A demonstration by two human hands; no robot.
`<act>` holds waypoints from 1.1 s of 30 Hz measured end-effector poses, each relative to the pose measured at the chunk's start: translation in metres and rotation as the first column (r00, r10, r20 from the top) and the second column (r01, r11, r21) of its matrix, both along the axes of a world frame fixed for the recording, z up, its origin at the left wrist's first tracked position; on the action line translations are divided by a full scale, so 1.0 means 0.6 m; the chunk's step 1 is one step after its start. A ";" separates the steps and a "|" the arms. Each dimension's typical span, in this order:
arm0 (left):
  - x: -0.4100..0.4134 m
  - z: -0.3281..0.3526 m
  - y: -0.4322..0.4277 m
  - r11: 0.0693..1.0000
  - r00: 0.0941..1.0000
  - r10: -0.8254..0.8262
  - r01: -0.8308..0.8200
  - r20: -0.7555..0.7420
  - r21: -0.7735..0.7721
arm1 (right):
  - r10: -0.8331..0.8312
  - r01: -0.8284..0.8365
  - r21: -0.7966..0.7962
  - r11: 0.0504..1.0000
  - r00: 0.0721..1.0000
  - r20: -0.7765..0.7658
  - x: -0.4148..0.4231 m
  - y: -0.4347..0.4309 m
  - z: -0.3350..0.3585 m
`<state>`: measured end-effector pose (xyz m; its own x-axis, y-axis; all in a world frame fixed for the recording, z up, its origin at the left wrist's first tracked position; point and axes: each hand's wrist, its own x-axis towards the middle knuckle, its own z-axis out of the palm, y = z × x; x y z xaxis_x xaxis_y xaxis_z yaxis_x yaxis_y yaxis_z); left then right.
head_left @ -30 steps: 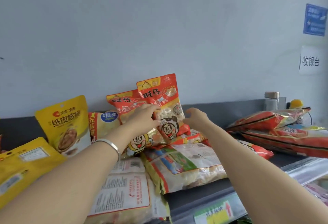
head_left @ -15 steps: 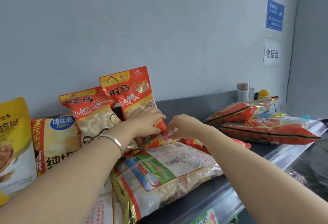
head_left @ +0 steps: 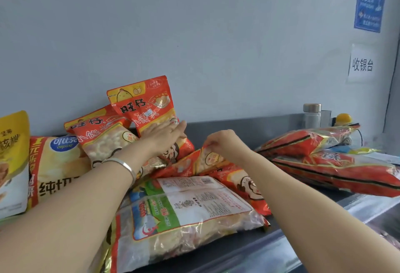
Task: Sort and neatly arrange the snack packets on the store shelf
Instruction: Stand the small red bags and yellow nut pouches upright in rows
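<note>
Two upright red snack packets lean on the wall: the taller one and a second to its left. My left hand lies flat with fingers spread against the taller packet's lower front. My right hand pinches the top edge of a lying red packet. Another red packet lies under it. A large clear bag with a white label lies flat in front.
A yellow chip bag and a yellow pouch stand at left. Big red bags are stacked at right, by a jar. The grey shelf edge runs along the front.
My left hand has opened flat against the taller packet. My right hand has closed on the lying packet's edge and lifted it slightly. The view shifted a little.
</note>
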<state>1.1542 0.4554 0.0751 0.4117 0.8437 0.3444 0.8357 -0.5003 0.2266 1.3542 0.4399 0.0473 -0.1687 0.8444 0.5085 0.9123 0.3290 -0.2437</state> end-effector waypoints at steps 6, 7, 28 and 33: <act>0.024 -0.021 -0.007 0.944 0.913 0.095 0.043 0.396 -0.327 | 0.034 0.076 0.190 0.979 0.857 -0.514 0.084 -0.010 0.037; 0.036 -0.018 -0.019 0.939 0.876 0.097 0.078 0.473 -0.336 | 0.033 0.095 0.196 0.976 0.826 -0.562 0.093 -0.007 0.042; 0.117 -0.057 0.056 0.861 0.876 0.201 0.055 0.438 -0.505 | -0.288 -0.083 -0.362 0.928 0.456 -0.842 0.120 0.095 -0.011; 0.144 -0.062 0.052 0.821 0.817 0.218 0.142 0.533 -0.553 | -0.249 -0.065 -0.369 0.927 0.631 -0.735 0.128 0.095 -0.024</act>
